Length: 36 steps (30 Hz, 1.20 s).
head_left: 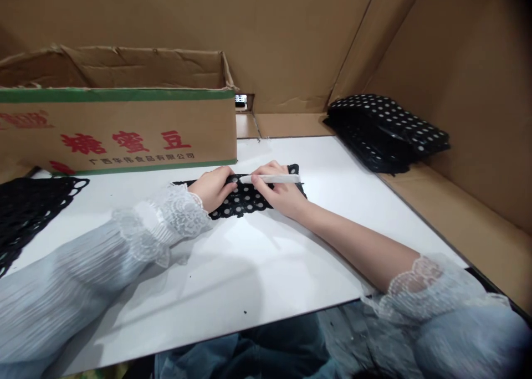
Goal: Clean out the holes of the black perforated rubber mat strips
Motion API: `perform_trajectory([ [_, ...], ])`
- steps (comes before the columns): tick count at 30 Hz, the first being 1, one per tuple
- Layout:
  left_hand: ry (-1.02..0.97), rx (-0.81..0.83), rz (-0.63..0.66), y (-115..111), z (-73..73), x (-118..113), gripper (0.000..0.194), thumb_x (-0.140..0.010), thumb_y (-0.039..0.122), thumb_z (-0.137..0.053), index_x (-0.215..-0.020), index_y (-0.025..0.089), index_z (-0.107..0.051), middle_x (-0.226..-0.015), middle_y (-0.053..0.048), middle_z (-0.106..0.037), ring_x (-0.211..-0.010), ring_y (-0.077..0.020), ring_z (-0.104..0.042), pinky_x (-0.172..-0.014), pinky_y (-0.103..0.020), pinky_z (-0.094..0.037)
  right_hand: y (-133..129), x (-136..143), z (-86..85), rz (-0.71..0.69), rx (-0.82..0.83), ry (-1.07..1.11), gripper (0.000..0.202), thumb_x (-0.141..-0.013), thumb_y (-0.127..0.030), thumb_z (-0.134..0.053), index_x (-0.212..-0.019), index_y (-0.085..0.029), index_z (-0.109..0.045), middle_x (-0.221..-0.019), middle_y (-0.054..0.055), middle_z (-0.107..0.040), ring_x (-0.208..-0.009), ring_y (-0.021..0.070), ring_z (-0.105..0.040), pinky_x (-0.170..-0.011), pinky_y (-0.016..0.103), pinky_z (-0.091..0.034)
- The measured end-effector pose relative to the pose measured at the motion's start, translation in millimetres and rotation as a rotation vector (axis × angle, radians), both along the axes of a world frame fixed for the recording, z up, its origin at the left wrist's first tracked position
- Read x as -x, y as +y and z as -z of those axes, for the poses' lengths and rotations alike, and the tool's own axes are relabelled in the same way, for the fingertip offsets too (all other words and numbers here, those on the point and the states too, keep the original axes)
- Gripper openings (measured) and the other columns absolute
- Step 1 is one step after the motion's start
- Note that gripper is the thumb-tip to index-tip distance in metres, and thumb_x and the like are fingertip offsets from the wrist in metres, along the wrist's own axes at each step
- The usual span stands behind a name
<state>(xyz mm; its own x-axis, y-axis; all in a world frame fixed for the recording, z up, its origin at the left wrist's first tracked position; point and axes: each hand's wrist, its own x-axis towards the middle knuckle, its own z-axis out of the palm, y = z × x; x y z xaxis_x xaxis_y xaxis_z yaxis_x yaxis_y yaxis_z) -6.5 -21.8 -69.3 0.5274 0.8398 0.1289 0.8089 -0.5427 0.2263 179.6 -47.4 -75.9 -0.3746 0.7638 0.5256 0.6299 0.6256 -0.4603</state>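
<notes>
A folded strip of black fabric with pale round dots (pixel 245 200) lies flat on the white table. My left hand (pixel 214 188) presses on its left part, thumb and fingers drawn together on the cloth. Across the strip's right part rests my right hand (pixel 284 190), pinching a slim white pen-like tool (pixel 276 178). The tool lies nearly level, its narrow end pointing left towards my left thumb. Its tip is too small to make out. Both hands hide parts of the strip.
Behind the hands stands an open cardboard box (pixel 166 116) with red lettering. A black openwork piece (pixel 33 207) lies at the left. On the right, a black dotted pile (pixel 386 129) rests on a cardboard ledge (pixel 465 218). Tall cardboard walls (pixel 291 41) enclose the back and right.
</notes>
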Motion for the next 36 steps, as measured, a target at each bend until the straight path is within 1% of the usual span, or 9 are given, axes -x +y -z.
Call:
perform_trajectory([
  [5,-0.076,0.017,0.017,2.3,5.7,1.0,0.025,-0.084,0.034,-0.029,-0.083,0.015,-0.045,-0.074,-0.006,-0.053,-0.069,-0.0190,-0.051,-0.065,-0.029,-0.038,0.9,5.4,2.8,0.029,-0.019,-0.036,0.024,-0.088,-0.032,-0.035,-0.079,-0.020,-0.054,-0.083,0.000,-0.060,-0.085,0.0156,-0.044,-0.076,0.031,-0.027],
  [11,-0.123,-0.035,-0.042,-7.7,8.4,-5.2,0.018,-0.082,0.031,-0.030,-0.076,0.018,-0.040,-0.066,-0.003,-0.048,-0.062,-0.0179,-0.047,-0.061,-0.029,-0.036,6.5,13.1,7.7,0.103,-0.077,-0.238,0.032,-0.090,-0.036,-0.029,-0.080,-0.020,-0.055,-0.077,0.003,-0.057,-0.082,0.0179,-0.041,-0.072,0.031,-0.025],
  [16,-0.161,-0.043,-0.001,-9.2,7.8,-2.4,0.017,-0.081,0.032,-0.030,-0.073,0.019,-0.036,-0.062,-0.001,-0.044,-0.059,-0.0161,-0.043,-0.059,-0.028,-0.034,9.7,18.0,8.2,0.156,-0.109,-0.295,0.033,-0.090,-0.035,-0.028,-0.080,-0.019,-0.054,-0.076,0.005,-0.057,-0.083,0.0196,-0.041,-0.072,0.032,-0.025],
  [20,-0.251,0.037,0.039,-3.8,9.4,2.8,0.020,-0.081,0.036,-0.031,-0.074,0.018,-0.038,-0.063,0.001,-0.044,-0.061,-0.0147,-0.043,-0.061,-0.027,-0.035,6.9,15.1,-2.9,0.165,-0.070,-0.200,0.029,-0.087,-0.032,-0.034,-0.073,-0.017,-0.055,-0.071,0.004,-0.057,-0.082,0.0193,-0.044,-0.074,0.032,-0.026],
  [24,-0.308,0.186,0.141,-1.7,11.7,3.6,0.024,-0.081,0.039,-0.031,-0.075,0.018,-0.041,-0.066,0.002,-0.044,-0.064,-0.0133,-0.043,-0.064,-0.026,-0.035,-1.1,1.5,-19.2,0.084,0.159,-0.040,0.027,-0.083,-0.027,-0.039,-0.064,-0.016,-0.054,-0.061,0.000,-0.054,-0.066,0.0140,-0.047,-0.070,0.029,-0.030],
  [27,-0.342,0.251,0.211,-3.4,12.4,1.9,0.026,-0.082,0.040,-0.031,-0.076,0.018,-0.042,-0.068,0.002,-0.045,-0.065,-0.0127,-0.043,-0.065,-0.025,-0.035,-9.1,-6.7,-25.8,-0.014,0.292,0.042,0.028,-0.083,-0.029,-0.037,-0.065,-0.016,-0.054,-0.063,0.000,-0.054,-0.063,0.0124,-0.047,-0.063,0.026,-0.033],
  [32,-0.293,0.180,0.089,-7.8,11.3,-2.2,0.025,-0.080,0.040,-0.032,-0.077,0.018,-0.043,-0.066,0.001,-0.047,-0.063,-0.0136,-0.044,-0.065,-0.026,-0.034,-20.1,-0.9,-18.7,0.069,0.058,0.175,0.022,-0.081,-0.028,-0.042,-0.066,-0.016,-0.054,-0.078,0.003,-0.055,-0.083,0.0151,-0.049,-0.079,0.028,-0.035],
  [34,-0.250,0.146,0.030,-8.9,10.3,-2.6,0.024,-0.079,0.039,-0.032,-0.078,0.018,-0.044,-0.066,0.001,-0.048,-0.063,-0.0143,-0.044,-0.064,-0.027,-0.034,-21.8,3.2,-11.4,0.075,0.090,0.232,0.023,-0.081,-0.027,-0.041,-0.065,-0.016,-0.052,-0.077,0.003,-0.053,-0.079,0.0139,-0.049,-0.076,0.028,-0.037],
  [36,-0.223,0.131,0.017,-8.8,8.8,-1.4,0.025,-0.079,0.039,-0.033,-0.079,0.017,-0.045,-0.066,0.000,-0.049,-0.063,-0.0146,-0.045,-0.064,-0.026,-0.034,-21.3,5.1,-4.3,0.065,0.217,0.269,0.022,-0.080,-0.027,-0.041,-0.063,-0.017,-0.050,-0.073,0.002,-0.052,-0.069,0.0123,-0.050,-0.068,0.026,-0.039],
])
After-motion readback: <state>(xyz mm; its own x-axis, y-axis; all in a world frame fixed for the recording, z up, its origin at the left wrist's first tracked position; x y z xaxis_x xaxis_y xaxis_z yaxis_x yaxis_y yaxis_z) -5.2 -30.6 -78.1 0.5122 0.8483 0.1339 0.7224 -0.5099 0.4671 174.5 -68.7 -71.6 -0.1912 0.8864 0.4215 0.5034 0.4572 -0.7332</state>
